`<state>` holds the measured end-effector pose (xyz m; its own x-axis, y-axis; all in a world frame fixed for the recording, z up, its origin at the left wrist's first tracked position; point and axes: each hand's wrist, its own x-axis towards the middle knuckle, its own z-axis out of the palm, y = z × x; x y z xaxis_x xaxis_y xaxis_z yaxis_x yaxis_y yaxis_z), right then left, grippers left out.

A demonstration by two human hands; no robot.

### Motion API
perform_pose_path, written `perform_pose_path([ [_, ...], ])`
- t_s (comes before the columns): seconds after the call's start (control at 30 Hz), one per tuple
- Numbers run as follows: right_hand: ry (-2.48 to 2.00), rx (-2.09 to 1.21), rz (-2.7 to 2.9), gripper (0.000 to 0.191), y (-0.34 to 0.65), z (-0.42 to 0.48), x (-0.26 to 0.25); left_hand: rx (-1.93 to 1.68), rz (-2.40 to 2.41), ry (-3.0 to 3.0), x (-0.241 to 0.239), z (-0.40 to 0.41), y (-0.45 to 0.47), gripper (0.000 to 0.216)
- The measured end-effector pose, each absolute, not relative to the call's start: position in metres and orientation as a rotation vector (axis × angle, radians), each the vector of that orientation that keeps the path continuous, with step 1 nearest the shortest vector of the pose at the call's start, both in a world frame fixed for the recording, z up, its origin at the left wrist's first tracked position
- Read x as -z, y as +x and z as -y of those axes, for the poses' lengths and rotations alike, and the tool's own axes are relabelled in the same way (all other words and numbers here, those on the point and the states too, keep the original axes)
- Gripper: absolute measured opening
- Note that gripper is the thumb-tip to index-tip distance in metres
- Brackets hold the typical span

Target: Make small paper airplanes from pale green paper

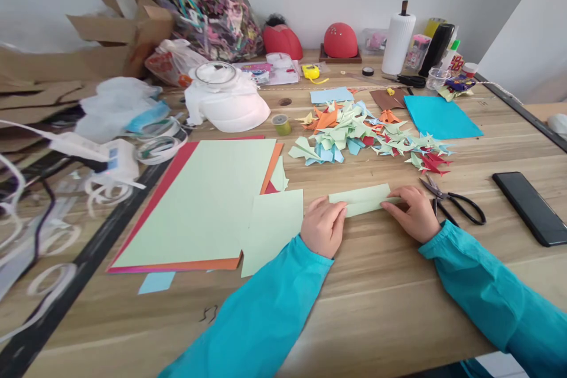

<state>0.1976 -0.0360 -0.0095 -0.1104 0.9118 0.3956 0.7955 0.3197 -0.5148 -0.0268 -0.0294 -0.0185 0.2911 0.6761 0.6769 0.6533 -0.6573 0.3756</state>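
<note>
A folded strip of pale green paper (pixel 361 198) lies on the wooden table (pixel 376 295) between my hands. My left hand (pixel 323 227) pinches its left end with curled fingers. My right hand (pixel 414 212) presses on its right end, fingers bent down onto the paper. Both arms wear teal sleeves. Just left of my left hand sits a loose pale green square (pixel 270 227). Beyond the strip spreads a pile of folded paper shapes (pixel 363 136) in green, orange, blue and red.
A stack of large coloured sheets (pixel 199 207) lies at left. Black scissors (pixel 456 204) and a black phone (pixel 529 207) sit right of my right hand. A blue sheet (pixel 438 117), a white cap (pixel 230 106), tape rolls, cardboard and bags crowd the back and left.
</note>
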Motion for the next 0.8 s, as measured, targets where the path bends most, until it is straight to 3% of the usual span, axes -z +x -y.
perform_pose_path([
  [0.5, -1.56, -0.207, 1.913, 0.026, 0.198, 0.034, 0.014, -1.364, -1.357, 2.41, 0.017, 0.03, -0.026, 0.017],
  [0.67, -1.565, -0.206, 1.933, 0.026, 0.197, 0.033, 0.014, -1.384, -1.24, 2.803, 0.002, 0.041, -0.021, 0.02],
  [0.8, -1.566, -0.196, 1.946, 0.028, 0.196, 0.033, 0.013, -1.187, -0.951, 3.105, -0.002, 0.061, -0.008, 0.024],
])
